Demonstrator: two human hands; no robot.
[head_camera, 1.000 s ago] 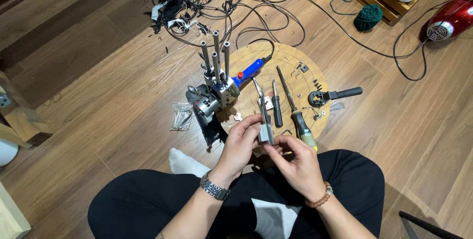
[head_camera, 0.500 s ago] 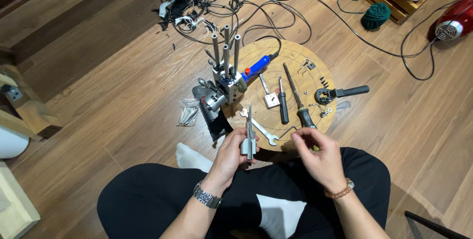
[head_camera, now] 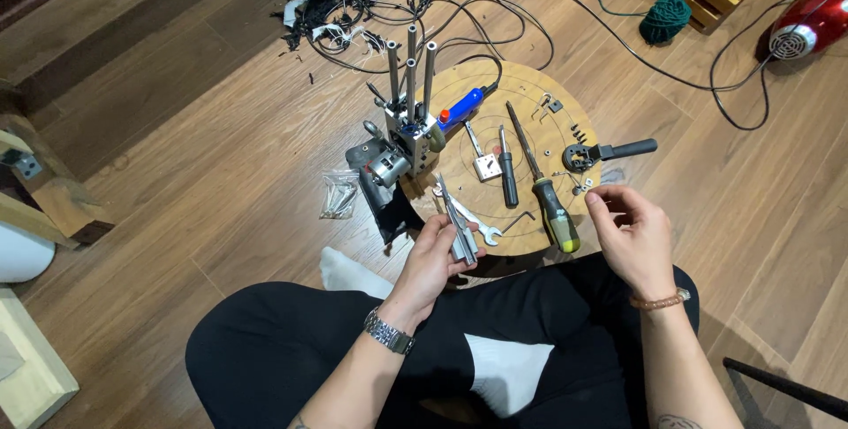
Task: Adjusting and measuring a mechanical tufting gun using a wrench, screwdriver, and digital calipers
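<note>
The metal part (head_camera: 459,226) is a slim grey piece, long and narrow, made of what look like two or more thin bars lying side by side. It is held in the left hand (head_camera: 439,257), gripped at its lower end by the fingers, and points up and slightly left, tilted from upright. It hangs over the near edge of the round wooden board (head_camera: 495,129), just above a small spanner (head_camera: 477,226) lying there.

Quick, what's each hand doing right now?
Left hand: closed around a slim grey metal tool.
Right hand: fingers pinched together; whether they hold anything cannot be told.
</note>
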